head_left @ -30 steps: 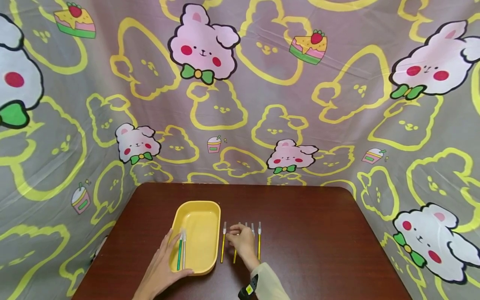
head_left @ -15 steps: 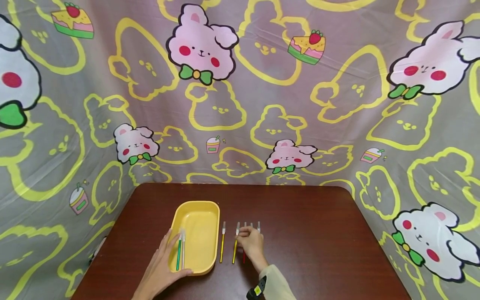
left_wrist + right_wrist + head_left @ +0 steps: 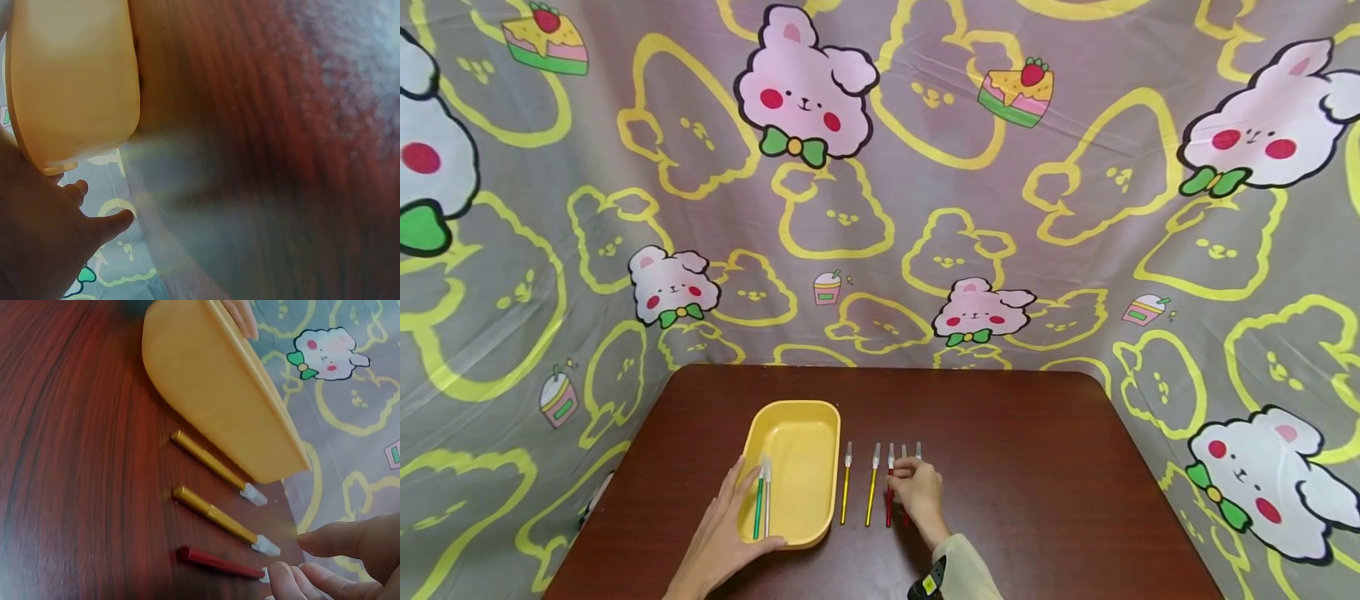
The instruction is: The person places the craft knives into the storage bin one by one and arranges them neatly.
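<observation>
Capped pens stand in a row right of the yellow tray (image 3: 801, 475); the left two are yellow (image 3: 846, 496) (image 3: 870, 498), followed by a red pen (image 3: 889, 504). My right hand (image 3: 921, 492) is over the row's right part, partly hiding the last pens. In the right wrist view its fingertips are beside the clear cap of the red pen (image 3: 222, 561), thumb and finger apart; contact is unclear. My left hand (image 3: 722, 525) holds the tray's near left corner, a finger over the rim and the thumb along the near edge. A green pen (image 3: 758, 508) and a silver pen (image 3: 767, 508) lie inside.
The dark red-brown tabletop (image 3: 1037, 483) surrounds the tray and pens. A patterned cloth (image 3: 880, 208) with cartoon bunnies hangs behind the table and along both sides.
My right hand has moved rightward along the row, uncovering the second yellow pen and then the red one. The pens have stayed in place, and my left hand still holds the tray.
</observation>
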The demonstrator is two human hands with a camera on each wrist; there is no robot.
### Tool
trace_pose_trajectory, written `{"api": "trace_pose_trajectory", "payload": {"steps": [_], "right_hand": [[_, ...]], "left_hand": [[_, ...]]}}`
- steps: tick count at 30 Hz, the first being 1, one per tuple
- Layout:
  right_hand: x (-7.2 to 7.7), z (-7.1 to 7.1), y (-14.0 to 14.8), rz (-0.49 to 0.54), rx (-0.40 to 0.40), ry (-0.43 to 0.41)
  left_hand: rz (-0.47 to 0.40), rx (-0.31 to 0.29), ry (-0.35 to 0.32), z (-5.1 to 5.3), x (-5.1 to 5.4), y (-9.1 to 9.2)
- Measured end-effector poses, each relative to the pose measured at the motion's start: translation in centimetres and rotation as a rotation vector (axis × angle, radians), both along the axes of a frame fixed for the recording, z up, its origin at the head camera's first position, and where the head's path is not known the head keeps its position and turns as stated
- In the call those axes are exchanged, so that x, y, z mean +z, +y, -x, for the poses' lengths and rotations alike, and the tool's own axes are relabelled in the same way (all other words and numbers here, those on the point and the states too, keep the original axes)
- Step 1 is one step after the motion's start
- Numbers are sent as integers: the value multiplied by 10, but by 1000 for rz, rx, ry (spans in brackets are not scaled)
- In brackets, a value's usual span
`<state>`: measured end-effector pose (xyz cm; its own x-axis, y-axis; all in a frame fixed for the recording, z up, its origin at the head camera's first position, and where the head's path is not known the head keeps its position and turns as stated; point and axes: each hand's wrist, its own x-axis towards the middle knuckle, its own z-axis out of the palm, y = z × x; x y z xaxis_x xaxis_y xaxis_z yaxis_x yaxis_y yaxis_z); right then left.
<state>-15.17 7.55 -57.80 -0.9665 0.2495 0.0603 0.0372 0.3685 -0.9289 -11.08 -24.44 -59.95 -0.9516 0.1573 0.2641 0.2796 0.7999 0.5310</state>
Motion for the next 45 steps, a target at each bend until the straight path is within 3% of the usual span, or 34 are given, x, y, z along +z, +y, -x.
{"api": "trace_pose_trajectory", "payload": {"steps": [4, 9, 17, 27, 45], "right_hand": [[-3, -1, 7, 5, -7, -23], [-5, -1, 14, -73, -37, -27], [-11, -5, 24, -11, -33, -29], [-13, -6, 30, -164, -107, -64], [-21, -4, 37, -196, -160, -55]], "left_hand": [[-1, 1, -8, 0, 0, 0], [6, 6, -17, 0, 0, 0], [20, 1, -27, 1, 1, -1], [14, -1, -14, 2, 1, -2], [-6, 1, -16, 0, 2, -1]]}}
